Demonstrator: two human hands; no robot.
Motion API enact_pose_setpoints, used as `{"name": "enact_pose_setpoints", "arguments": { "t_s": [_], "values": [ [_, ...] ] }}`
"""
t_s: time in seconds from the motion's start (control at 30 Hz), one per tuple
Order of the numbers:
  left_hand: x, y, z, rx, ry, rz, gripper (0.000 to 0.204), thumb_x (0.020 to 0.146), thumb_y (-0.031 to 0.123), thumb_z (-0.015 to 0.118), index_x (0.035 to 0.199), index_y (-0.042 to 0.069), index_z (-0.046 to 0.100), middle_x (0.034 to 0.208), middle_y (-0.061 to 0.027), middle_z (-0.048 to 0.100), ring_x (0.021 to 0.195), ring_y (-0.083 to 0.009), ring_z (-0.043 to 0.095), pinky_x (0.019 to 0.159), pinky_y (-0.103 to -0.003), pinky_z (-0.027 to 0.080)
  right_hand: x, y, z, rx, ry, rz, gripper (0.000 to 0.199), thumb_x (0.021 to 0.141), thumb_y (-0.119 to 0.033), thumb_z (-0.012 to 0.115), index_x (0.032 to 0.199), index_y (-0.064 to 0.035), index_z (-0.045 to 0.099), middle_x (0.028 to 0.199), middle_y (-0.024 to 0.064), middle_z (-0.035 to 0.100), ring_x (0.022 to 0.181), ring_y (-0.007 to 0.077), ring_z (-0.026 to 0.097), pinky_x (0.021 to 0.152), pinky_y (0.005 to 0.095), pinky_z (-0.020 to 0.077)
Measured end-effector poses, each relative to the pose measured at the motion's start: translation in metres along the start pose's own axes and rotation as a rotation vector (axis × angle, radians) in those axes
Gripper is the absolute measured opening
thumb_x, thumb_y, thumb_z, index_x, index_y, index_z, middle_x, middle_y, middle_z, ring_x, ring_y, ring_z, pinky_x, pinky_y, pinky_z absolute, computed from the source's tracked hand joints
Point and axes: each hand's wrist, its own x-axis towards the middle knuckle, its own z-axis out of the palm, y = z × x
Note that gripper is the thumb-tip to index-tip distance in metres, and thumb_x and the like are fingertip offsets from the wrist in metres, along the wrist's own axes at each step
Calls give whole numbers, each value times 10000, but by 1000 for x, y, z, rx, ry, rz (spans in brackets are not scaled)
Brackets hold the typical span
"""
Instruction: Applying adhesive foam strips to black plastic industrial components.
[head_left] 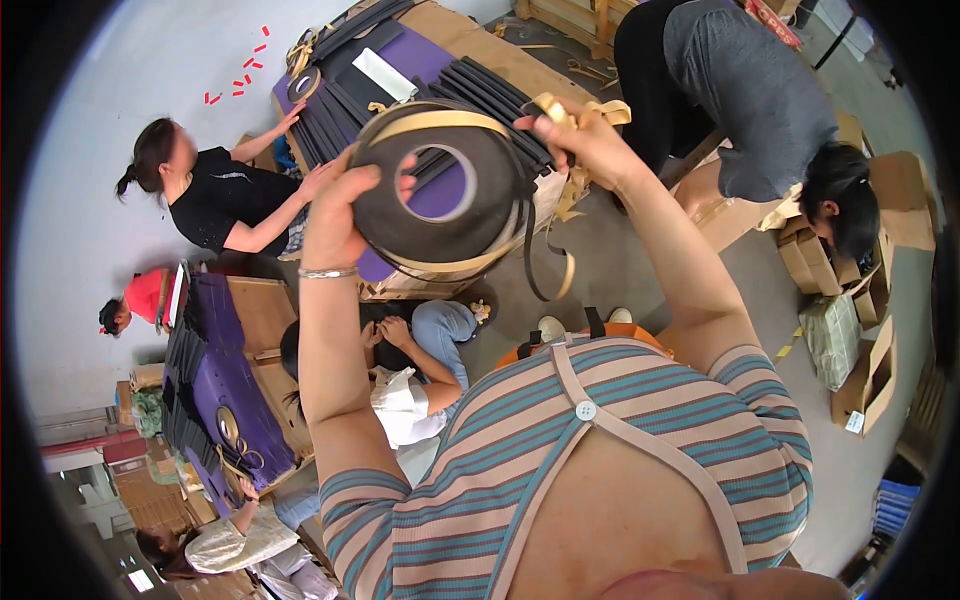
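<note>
Up near the top centre of the frame, both hands are raised and hold a big roll of black tape (440, 195) with a tan liner around its rim and a round hole in its middle. The left hand (338, 205) is closed on the roll's left edge, thumb across the face and a silver bracelet (327, 272) on the wrist. The right hand (585, 140) is pinched on the roll's upper right rim, where a curl of tan liner strip (585, 108) sticks out past the fingers. A loose black tail of tape (545, 260) hangs in a loop below the roll's right side.

Behind the roll, in the upper centre, a tabletop (420, 55) covered in purple carries rows of black strips (490, 95) and a white card (385, 72). At the left of the frame a person in a black top (225, 200) reaches both hands toward that tabletop. At the upper right another person in a grey top (750, 90) bends over cardboard boxes (860, 270). Just below the roll a third person in a white top (405, 400) crouches on the floor. At the lower left a second purple tabletop (235, 400) holds more black strips, with a person in a pale top (235, 540) beside its lower end. The striped top (560, 470) of the person wearing the camera fills the lower centre.
</note>
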Motion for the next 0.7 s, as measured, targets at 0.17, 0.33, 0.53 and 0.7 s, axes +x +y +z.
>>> {"name": "enact_pose_setpoints", "arguments": {
  "t_s": [0.17,0.33,0.53,0.7],
  "values": [
    [0,1,-31,-121,192,28,362,768,65,511,1116,-28,478,993,-156,587,901,-269,590,808,-386,492,-3,-11,-12,444,177,-12,178,878,-204,539,963,-53,498,908,92,627,517,74,454,465,213,412],
    [15,-30,-55,-411,374,-90,352,754,90,533,1075,-50,504,1048,-164,555,1017,-319,525,912,-455,409,-8,-53,4,443,118,-108,161,884,-182,518,933,-29,509,898,91,626,564,80,513,488,218,458],
    [67,-61,-53,-355,449,41,178,756,47,526,931,17,530,897,-150,600,838,-296,593,737,-402,482,-12,-121,37,372,-12,-355,217,896,-177,477,1014,-1,523,862,82,594,604,84,465,523,209,394],
    [93,-84,-22,-60,292,177,265,724,11,576,981,11,512,856,-104,602,671,-208,607,587,-310,510,-6,-164,57,284,-30,-469,208,887,-175,487,1001,-4,521,848,82,589,595,89,462,514,214,391]
  ]
}}
